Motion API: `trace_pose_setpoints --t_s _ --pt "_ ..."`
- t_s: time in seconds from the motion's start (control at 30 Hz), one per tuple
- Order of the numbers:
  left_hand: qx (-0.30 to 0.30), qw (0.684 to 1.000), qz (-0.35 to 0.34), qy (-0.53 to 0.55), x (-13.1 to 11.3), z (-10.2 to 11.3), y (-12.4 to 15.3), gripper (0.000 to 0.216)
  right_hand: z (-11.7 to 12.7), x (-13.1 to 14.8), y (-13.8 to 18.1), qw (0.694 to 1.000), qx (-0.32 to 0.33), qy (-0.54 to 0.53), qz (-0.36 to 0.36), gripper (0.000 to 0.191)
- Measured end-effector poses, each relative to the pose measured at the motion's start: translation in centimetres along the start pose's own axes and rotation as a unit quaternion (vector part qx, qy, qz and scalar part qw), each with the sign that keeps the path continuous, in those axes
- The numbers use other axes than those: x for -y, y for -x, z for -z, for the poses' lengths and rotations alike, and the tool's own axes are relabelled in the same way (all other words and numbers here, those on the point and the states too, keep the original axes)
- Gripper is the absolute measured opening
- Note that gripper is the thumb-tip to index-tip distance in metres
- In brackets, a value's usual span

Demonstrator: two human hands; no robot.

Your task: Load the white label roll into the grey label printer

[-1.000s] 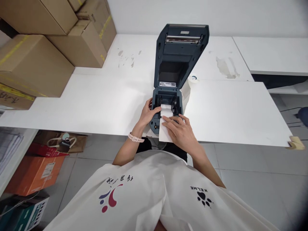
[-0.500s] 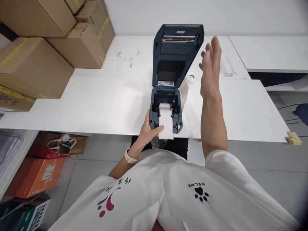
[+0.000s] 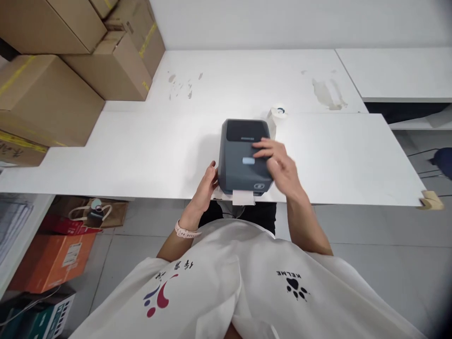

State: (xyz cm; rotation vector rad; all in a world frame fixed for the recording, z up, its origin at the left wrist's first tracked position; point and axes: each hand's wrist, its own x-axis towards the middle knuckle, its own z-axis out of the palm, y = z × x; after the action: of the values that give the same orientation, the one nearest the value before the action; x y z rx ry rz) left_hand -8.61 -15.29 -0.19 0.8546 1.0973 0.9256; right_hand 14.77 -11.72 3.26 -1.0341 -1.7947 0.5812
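A dark grey label printer (image 3: pixel 235 162) stands at the front edge of the white table with its lid down. A strip of white label paper (image 3: pixel 243 197) sticks out of its front slot over the table edge. My left hand (image 3: pixel 205 187) rests against the printer's left side, fingers extended, and a pink watch band (image 3: pixel 186 232) circles that wrist. My right hand (image 3: pixel 278 165) lies on the right part of the lid with its fingers stretched across the top. Partly hidden behind the printer is a white paper roll (image 3: pixel 276 114).
Cardboard boxes (image 3: pixel 45 101) are stacked on the table's left end. An orange box (image 3: pixel 52 259) and a paper bag (image 3: pixel 109 215) are low at the left. Brown padding (image 3: pixel 431 200) covers the table's (image 3: pixel 353 160) right front corner. A wall runs behind.
The printer's lid has gone from raised to down. My right hand has come down from the upper right onto the lid. My left thumb has moved off the paper to the printer's side.
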Motion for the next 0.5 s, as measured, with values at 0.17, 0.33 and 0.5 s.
trace_pose_setpoints --t_s 0.17,0.33,0.5 --pt "-0.017 0.999 -0.014 -0.048 -0.3 -1.9 -0.1 0.095 -2.5 0.3 4.3 0.995 -0.012 0.091 -0.022 0.036" --pt "-0.015 0.993 -0.077 -0.089 -0.2 -2.6 -0.7 0.091 -3.9 -0.2 4.7 0.991 -0.055 0.118 -0.030 0.039" --pt "-0.035 0.985 -0.113 -0.124 1.4 -1.8 -0.2 0.085 -4.1 -0.2 4.5 0.989 -0.066 0.124 -0.035 0.040"
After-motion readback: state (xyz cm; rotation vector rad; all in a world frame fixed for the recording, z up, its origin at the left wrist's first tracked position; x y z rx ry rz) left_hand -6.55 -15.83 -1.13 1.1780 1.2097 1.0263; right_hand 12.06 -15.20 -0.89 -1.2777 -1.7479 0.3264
